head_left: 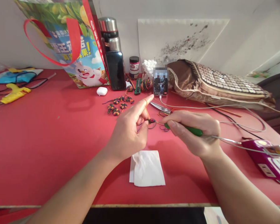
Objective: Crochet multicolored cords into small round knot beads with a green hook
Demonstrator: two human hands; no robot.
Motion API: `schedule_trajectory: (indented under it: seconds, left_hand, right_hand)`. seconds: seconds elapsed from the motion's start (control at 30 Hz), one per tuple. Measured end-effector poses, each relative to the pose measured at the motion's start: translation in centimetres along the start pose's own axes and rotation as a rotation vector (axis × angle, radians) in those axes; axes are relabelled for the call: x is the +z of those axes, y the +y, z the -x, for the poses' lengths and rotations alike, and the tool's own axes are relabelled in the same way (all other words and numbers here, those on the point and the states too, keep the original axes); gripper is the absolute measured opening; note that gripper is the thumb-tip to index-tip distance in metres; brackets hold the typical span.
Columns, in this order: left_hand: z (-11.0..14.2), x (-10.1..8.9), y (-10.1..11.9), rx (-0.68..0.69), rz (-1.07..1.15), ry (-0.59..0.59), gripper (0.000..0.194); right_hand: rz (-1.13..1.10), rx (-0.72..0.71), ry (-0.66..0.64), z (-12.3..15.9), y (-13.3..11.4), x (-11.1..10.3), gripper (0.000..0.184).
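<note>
My left hand (pixel 130 127) pinches a small dark multicoloured crochet piece (pixel 151 121) between thumb and fingers. Its index finger points up and away, with orange yarn (pixel 146 102) looped round it. In my right hand (pixel 196 130) is a crochet hook (pixel 196 131) with a green handle, gripped like a pen. The hook's near tip points at the piece; whether it is inside a stitch I cannot tell. Loose coloured yarn (pixel 164 128) lies behind the right fingertips. Beyond the left hand, several finished crochet flowers (pixel 116 111) rest on the red table (pixel 60 149).
Scissors (pixel 160 107) lie behind my hands, near a propped phone (pixel 160 82) on a white cable. A yarn ball (pixel 146 84), dark phone (pixel 116 70), earbud case (pixel 102 91) and shopping bag (pixel 70 46) stand farther back. Folded tissue (pixel 149 169) lies in front; a purple power strip (pixel 266 158) is right.
</note>
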State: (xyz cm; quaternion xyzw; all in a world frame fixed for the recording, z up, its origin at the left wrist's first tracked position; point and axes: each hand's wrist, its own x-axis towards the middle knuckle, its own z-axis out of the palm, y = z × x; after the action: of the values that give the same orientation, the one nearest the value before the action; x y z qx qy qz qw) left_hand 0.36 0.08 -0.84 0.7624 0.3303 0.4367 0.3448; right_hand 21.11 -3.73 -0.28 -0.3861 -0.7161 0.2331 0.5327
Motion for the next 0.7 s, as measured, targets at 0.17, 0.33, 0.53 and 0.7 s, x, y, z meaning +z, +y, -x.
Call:
schedule_trajectory:
  seconds: [0.17,0.33,0.53,0.7]
  left_hand:
    - [-0.8,-0.3,0.6,-0.251,0.237,0.066,0.045]
    - [-1.3,-0.1,0.8,-0.491,0.508,0.176,0.064]
    - [-1.3,0.1,0.6,-0.665,0.838,0.25,0.07]
    - [-1.3,0.1,0.8,-0.659,0.883,0.254,0.07]
  right_hand:
    - [0.093,-0.097,-0.009,0.0,-0.3,0.2,0.026]
    - [0.152,-0.113,-0.013,0.4,0.0,0.9,0.028]
    - [0.302,-0.31,-0.021,0.6,1.3,1.7,0.029]
    - [0.386,-0.378,-0.035,0.6,2.0,1.9,0.032]
